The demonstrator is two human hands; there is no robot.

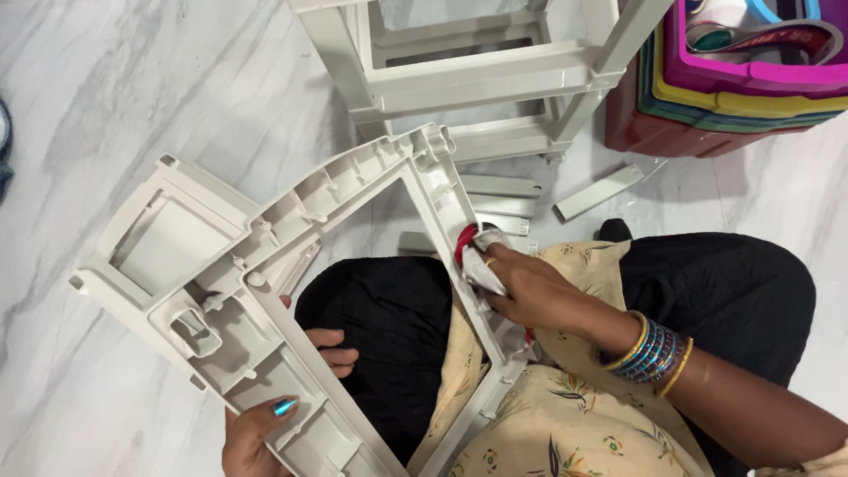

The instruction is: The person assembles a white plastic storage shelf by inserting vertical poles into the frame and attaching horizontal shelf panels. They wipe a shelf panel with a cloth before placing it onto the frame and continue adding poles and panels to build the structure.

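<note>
Frame across lap | left hand grips lower edge | right hand presses cloth on frame's right rail

No packages, labels, signs, screens in view — none anywhere.

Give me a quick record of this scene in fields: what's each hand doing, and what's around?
Setting: marble floor, person seated
Left hand: grips the lower edge of the grey frame, thumb on top
Right hand: presses a cloth against the frame's right bar
Cloth: white and red, bunched
Wrist: bangles on the right arm
Behind: grey rack, loose grey strips
Top right: stacked coloured bins
</note>
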